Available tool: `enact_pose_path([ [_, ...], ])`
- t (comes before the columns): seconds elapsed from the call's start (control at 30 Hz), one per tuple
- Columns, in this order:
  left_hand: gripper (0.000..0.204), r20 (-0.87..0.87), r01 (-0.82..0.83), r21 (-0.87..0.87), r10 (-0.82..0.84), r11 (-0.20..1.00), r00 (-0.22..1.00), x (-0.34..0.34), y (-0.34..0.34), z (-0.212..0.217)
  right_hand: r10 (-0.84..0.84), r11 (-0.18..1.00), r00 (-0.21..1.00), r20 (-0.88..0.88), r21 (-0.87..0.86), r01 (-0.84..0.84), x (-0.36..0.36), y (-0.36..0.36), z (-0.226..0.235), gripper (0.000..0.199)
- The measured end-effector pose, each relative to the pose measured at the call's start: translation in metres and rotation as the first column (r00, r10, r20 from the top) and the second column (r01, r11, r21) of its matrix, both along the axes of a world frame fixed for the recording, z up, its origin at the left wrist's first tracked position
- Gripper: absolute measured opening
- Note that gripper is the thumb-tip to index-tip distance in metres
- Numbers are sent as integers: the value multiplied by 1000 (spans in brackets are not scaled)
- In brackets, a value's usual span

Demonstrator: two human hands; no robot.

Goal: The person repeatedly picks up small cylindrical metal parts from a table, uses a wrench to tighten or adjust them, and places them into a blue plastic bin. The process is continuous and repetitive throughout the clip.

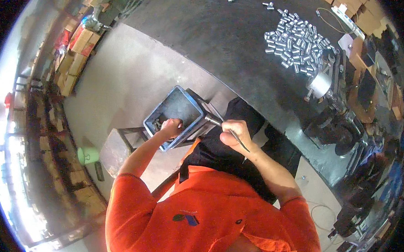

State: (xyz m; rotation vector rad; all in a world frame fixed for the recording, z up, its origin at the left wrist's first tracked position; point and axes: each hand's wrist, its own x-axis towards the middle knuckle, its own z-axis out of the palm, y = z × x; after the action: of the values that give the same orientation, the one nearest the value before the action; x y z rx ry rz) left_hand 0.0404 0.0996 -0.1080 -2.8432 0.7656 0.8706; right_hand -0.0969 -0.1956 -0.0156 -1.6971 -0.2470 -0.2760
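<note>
"Presently, relative to the blue bin (183, 107), where are your hands?"

"Your left hand (171, 128): over its interior, beside dark pieces (157, 124); grip cannot be told. Your right hand (236, 132): just right of it, clenched around a silver-ended tool (213, 120). Silver cylinders (298, 42): farther right, on the dark table (234, 46)."

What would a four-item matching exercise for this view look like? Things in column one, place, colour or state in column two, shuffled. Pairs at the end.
Column one
1. Left hand
2. Right hand
3. Silver metal cylinders
4. Bucket

Column two
A. Mostly heaped on the dark tabletop
B. Pale green
C. In the blue bin
D. Fingers closed around a slim metal tool

Pairs: 1-C, 2-D, 3-A, 4-B
</note>
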Motion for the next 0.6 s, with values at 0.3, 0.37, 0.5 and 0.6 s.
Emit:
enact_pose_path([
  [0.3,23,-819,-831,-529,154,170,553,-8,-54,115,16,999,999,-28,42,-15,-1,0,-1,31],
  [0.37,29,-897,-897,-434,47,82,439,-20,-70,127,19,999,999,-35,46,-17,-1,-1,4,30],
  [0.5,28,-928,-934,-357,-123,24,351,-31,-86,117,12,1000,1000,-15,23,-11,0,-5,1,23],
  [0.6,27,-932,-937,-347,-116,23,343,-32,-91,113,-1,1000,1000,-7,4,1,1,-7,0,22],
])
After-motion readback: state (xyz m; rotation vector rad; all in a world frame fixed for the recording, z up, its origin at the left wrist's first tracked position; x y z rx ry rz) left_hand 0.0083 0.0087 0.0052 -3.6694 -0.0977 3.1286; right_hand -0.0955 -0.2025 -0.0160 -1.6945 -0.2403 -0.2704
